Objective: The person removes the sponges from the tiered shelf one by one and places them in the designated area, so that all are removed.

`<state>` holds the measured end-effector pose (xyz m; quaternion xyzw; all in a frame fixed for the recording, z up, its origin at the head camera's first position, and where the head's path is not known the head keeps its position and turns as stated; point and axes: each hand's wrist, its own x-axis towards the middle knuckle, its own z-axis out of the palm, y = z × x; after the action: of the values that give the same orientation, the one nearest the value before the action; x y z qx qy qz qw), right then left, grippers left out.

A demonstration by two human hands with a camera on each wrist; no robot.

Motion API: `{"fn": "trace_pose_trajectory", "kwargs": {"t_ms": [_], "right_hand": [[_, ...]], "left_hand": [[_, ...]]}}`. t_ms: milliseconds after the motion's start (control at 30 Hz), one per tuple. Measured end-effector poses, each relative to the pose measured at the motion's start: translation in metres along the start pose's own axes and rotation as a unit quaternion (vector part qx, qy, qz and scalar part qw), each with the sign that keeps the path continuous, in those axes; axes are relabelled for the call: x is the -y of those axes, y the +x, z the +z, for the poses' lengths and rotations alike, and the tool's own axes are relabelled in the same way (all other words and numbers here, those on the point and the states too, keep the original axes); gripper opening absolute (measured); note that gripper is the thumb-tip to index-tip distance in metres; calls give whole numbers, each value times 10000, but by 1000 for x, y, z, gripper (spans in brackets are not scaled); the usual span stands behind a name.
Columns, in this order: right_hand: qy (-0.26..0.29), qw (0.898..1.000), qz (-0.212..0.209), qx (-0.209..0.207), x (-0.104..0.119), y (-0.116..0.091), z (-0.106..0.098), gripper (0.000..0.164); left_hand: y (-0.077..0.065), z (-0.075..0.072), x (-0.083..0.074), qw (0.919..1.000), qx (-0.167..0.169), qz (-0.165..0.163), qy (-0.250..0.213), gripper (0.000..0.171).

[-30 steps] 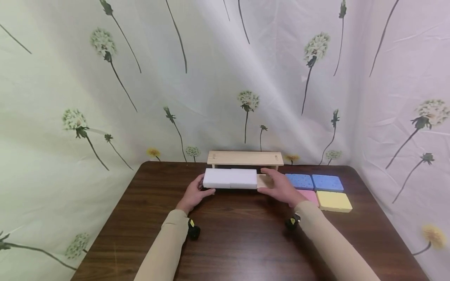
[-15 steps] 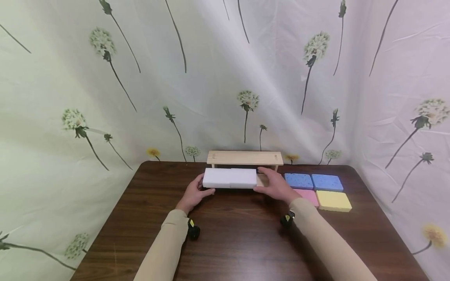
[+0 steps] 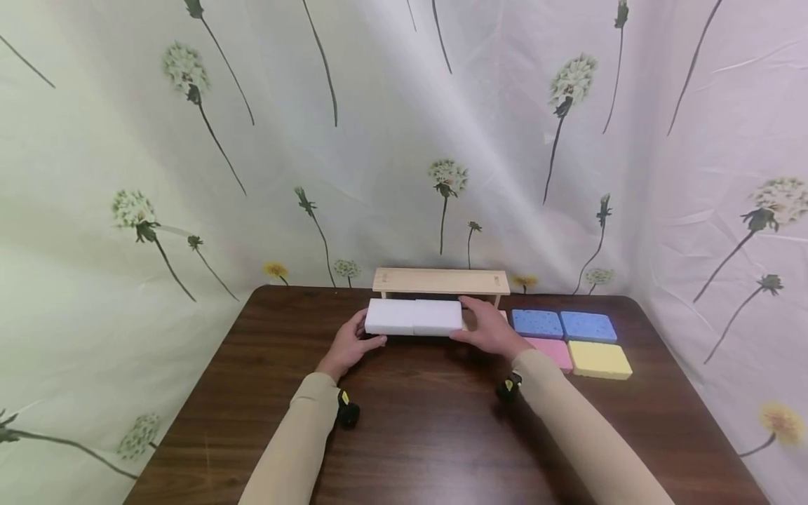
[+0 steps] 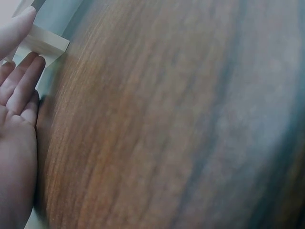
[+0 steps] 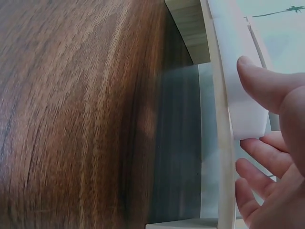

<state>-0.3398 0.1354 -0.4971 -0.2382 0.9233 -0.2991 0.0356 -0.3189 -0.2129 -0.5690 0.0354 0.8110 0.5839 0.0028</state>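
In the head view, two white sponges (image 3: 389,317) (image 3: 438,318) lie end to end on a low wooden stand (image 5: 223,105), whose board and legs show from the side in the right wrist view. My left hand (image 3: 345,348) rests at the left end, thumb along the front and fingers by the end. The left wrist view shows its fingers loosely extended near a pale wooden piece (image 4: 50,42). My right hand (image 3: 491,327) holds the outer end of the right sponge, its thumb (image 5: 259,83) against the long side and its fingertips at the end.
A second wooden stand (image 3: 440,281) rises behind, near the patterned curtain (image 3: 379,140). To the right lie two blue sponges (image 3: 536,322) (image 3: 588,327), a pink sponge (image 3: 550,354) partly behind the right wrist, and a yellow sponge (image 3: 600,359). The dark table (image 3: 416,421) extends in front.
My right hand has slid left along the stand's board up to the right sponge. The left hand and both white sponges stay in place; the head view has tilted slightly.
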Motion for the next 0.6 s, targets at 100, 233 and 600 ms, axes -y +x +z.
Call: {"fn": "trace_pose_trajectory", "kwargs": {"t_ms": [100,233,600], "right_hand": [[21,10000,5,4,0,1,0,88],[68,10000,27,-51,1,1,0,85],[287,9991,215,-218,2,-11,-3,84]], "left_hand": [[0,-1,-2,10000,31,-19,22,81],[-1,-1,-2,9999,78,-8,78,81],[-1,0,-2,9999,93,75,-91,83]]}}
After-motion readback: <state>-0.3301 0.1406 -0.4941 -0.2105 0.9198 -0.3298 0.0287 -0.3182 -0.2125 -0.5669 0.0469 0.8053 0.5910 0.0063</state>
